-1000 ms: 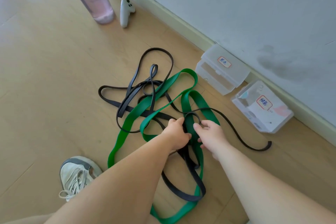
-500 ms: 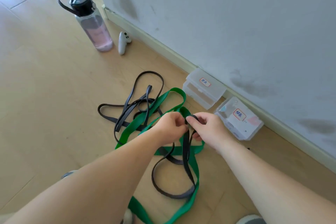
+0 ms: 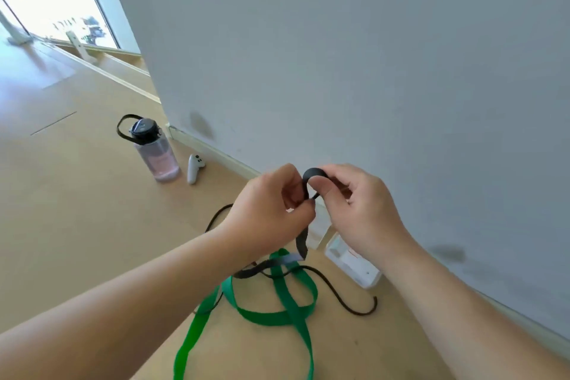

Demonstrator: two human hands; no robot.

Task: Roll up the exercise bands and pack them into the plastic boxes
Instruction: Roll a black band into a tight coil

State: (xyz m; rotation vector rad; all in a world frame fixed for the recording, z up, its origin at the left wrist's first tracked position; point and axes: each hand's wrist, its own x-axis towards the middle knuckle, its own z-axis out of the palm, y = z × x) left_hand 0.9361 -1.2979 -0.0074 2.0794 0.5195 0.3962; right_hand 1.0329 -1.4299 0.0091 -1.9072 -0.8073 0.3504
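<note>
My left hand (image 3: pixel 268 210) and my right hand (image 3: pixel 357 203) are raised above the floor, both pinching the end of the black exercise band (image 3: pixel 311 177), which curls into a small loop between my fingers. From there the black band hangs down to the floor and trails off to the right. The green exercise band (image 3: pixel 277 315) lies in loose loops on the floor below my hands. A clear plastic box (image 3: pixel 354 265) sits by the wall, partly hidden behind my right wrist. A second box is mostly hidden behind my hands.
A grey wall (image 3: pixel 370 71) with a baseboard runs close on the right. A water bottle (image 3: pixel 154 153) with a black lid stands on the wooden floor, and a white controller (image 3: pixel 194 168) lies beside it.
Both hands have lifted the black band's end up off the floor. The view has tilted upward, showing more wall and the room beyond.
</note>
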